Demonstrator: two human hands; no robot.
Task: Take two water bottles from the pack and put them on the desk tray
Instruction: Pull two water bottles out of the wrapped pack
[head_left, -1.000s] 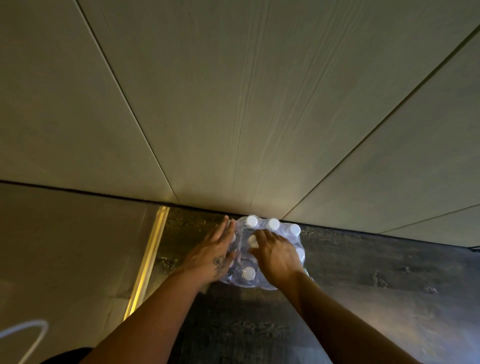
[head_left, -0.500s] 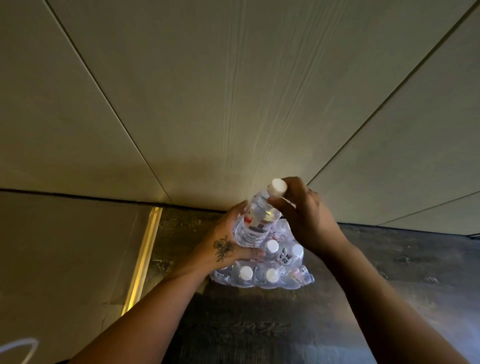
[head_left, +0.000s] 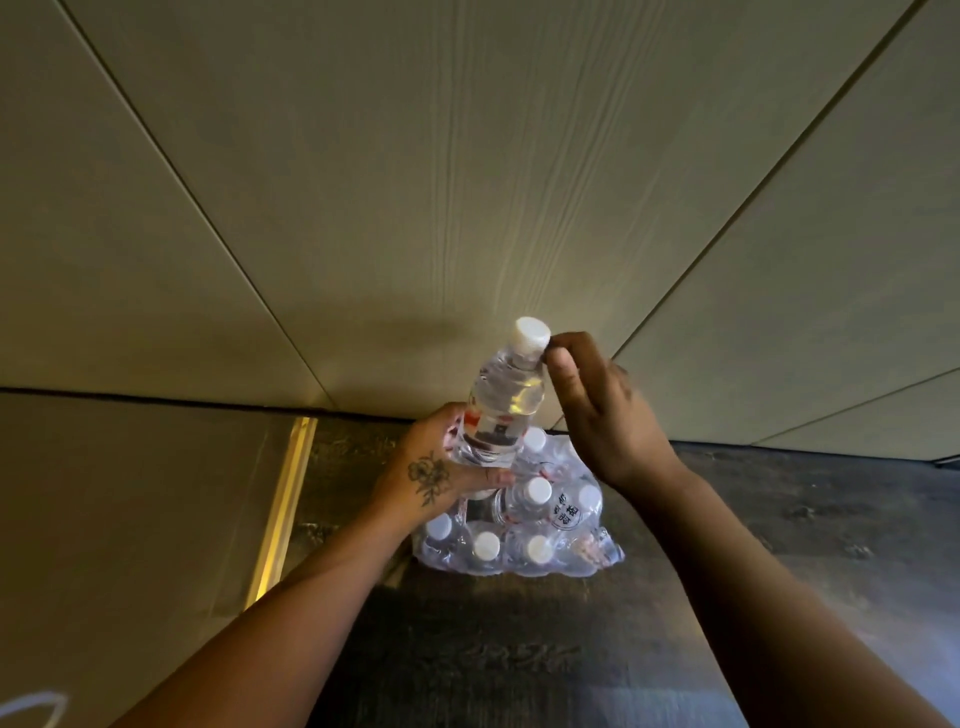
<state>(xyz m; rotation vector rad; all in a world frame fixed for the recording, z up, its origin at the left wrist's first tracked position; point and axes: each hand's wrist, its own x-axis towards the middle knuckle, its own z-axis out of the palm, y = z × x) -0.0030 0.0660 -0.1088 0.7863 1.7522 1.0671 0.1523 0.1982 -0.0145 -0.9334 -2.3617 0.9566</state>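
Note:
A clear water bottle (head_left: 506, 402) with a white cap is raised above the pack, tilted slightly right. My left hand (head_left: 434, 475) grips its lower body. My right hand (head_left: 605, 415) is beside the bottle's neck, fingers loosely spread, fingertips just at the cap's right side without a firm hold. The shrink-wrapped pack (head_left: 519, 545) of several white-capped bottles sits on the dark floor against the wall, its top torn open. No desk tray is in view.
Beige wall panels (head_left: 467, 182) rise directly behind the pack. A gold metal strip (head_left: 283, 514) runs along the floor left of it, beside a beige surface. A white cable loop (head_left: 31, 706) shows at the bottom left corner.
One bottle came out of the pack: my right hand pulled it up by the cap, my left hand took its lower body, and my right fingers have now loosened from the cap.

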